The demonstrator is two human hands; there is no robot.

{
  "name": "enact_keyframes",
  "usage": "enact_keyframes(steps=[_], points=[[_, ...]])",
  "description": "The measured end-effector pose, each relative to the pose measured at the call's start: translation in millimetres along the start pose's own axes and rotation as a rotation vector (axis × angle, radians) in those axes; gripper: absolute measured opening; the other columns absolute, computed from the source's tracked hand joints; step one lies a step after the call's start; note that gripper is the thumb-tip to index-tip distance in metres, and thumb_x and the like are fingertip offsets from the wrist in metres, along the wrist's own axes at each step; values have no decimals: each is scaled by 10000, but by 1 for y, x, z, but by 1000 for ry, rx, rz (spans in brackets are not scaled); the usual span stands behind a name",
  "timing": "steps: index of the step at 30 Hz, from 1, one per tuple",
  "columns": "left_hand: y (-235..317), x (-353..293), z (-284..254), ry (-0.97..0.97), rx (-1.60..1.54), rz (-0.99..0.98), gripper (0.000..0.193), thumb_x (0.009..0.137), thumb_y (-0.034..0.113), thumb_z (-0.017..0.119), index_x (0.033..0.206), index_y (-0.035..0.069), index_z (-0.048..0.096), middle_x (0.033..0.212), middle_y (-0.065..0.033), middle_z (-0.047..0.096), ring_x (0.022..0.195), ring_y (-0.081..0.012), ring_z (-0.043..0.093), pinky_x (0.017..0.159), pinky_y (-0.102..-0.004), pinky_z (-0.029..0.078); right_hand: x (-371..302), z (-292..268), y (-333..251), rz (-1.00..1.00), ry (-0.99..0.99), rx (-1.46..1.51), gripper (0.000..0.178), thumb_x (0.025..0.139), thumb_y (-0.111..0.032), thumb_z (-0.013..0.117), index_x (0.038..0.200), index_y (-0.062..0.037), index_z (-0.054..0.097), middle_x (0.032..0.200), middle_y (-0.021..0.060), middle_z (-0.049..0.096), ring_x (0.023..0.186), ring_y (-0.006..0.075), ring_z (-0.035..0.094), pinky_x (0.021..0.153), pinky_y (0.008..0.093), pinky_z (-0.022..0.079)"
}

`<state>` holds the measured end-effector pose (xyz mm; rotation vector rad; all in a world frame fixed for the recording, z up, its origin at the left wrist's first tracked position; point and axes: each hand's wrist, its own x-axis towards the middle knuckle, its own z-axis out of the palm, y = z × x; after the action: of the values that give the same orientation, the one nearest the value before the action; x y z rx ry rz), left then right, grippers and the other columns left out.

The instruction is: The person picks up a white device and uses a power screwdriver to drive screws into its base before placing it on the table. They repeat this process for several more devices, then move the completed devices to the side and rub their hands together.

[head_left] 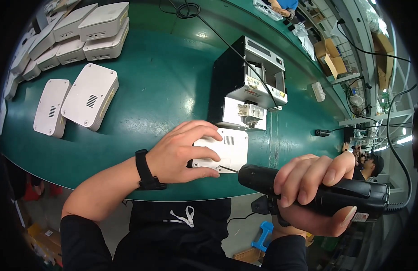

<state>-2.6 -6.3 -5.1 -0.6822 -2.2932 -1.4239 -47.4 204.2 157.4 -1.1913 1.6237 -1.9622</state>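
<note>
A white plastic device case (236, 149) lies on the green bench in front of me, its vent slots facing up. My left hand (184, 151), with a black band on its wrist, reaches over the left end of the case. Its fingers are spread and bent, with the tips over the top face. My right hand (315, 180) is wrapped round a black corded electric screwdriver (256, 178), held nearly level. The thin bit points left over the near part of the case, close to my left thumb. I cannot tell whether it touches a screw.
Just beyond the case stands a black-and-white screw feeder (249, 99). Two more white cases (90, 97) lie at left, before stacked ones (102, 27). A cable (218, 36) crosses above the bench. Another person (374, 167) is at right; another's hands (281, 9) show at the far edge.
</note>
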Motion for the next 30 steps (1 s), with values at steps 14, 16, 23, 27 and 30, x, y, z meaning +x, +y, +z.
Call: enact_keyframes(steps=[14,16,23,27,30], points=[[-3,-3,8,35,-122,78,112,711,140,813,804,129,751,1109,-28,642,1139,-264,576,948,-390,479,-9,20,3,-7,162,68,553,848,-478,730,1077,-84,417,763,59,574,585,209,594,619,402,510],[-5,-4,9,22,-148,80,142,688,125,831,812,127,762,1104,-29,653,1135,-269,581,943,-390,484,-9,20,4,-20,136,70,558,843,-474,737,1075,-82,415,768,60,577,592,208,600,615,403,512],[-6,-3,9,-27,-225,87,129,695,123,831,803,122,760,1063,-15,669,1126,-265,586,933,-385,489,-6,19,1,-28,21,19,562,836,-452,752,1074,-75,411,776,66,582,602,208,608,609,406,516],[-10,-4,13,-63,-292,110,137,702,127,832,819,115,761,1059,-21,673,1122,-271,587,943,-384,483,-7,21,-2,-14,66,85,557,830,-424,766,1078,-74,409,782,68,582,613,212,610,629,413,518],[-11,-4,12,-70,-298,127,231,688,151,846,896,118,753,1107,-41,656,1139,-282,575,960,-393,473,-7,21,-3,2,52,115,562,821,-406,779,1082,-75,408,784,70,581,620,215,610,646,419,518]])
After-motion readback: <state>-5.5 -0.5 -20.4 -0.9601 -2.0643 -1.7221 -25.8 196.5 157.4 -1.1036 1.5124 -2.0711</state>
